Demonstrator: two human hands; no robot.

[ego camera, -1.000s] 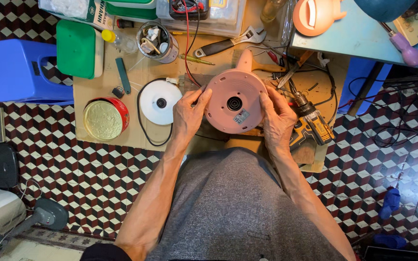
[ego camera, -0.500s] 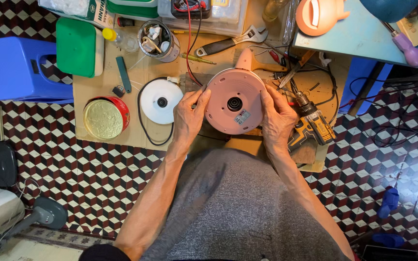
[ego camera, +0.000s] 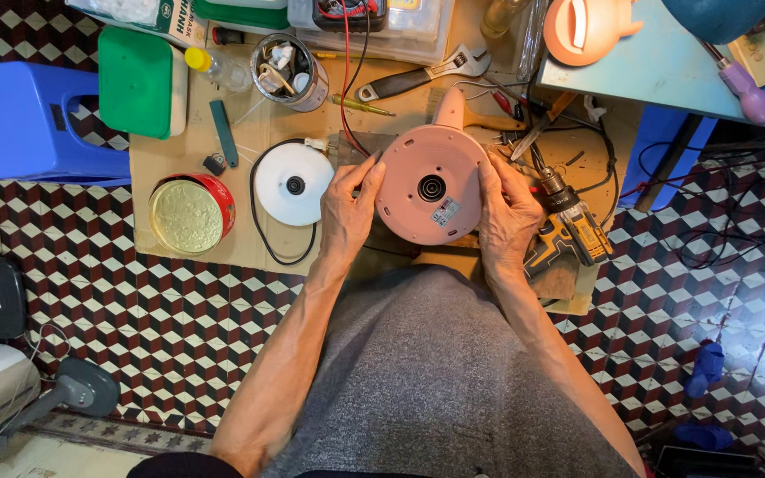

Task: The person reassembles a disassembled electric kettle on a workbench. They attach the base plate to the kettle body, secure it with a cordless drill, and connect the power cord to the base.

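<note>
cardboard sheet (ego camera: 250,252) under tin (ego camera: 189,213), wrench (ego camera: 422,78)

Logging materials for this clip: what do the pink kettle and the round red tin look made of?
Pink kettle, held bottom-up between both hands: apparently moulded plastic, smooth matte shell with no glare. Round red tin: likely thin metal, with a shiny embossed gold lid and glossy red wall.

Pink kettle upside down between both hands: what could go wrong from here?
1. The pink kettle is gripped only at its rim by the left hand and right hand; it could slip.
2. The cordless drill lies against the right hand and may get knocked.
3. The red wire runs close to the kettle and could snag.
</note>
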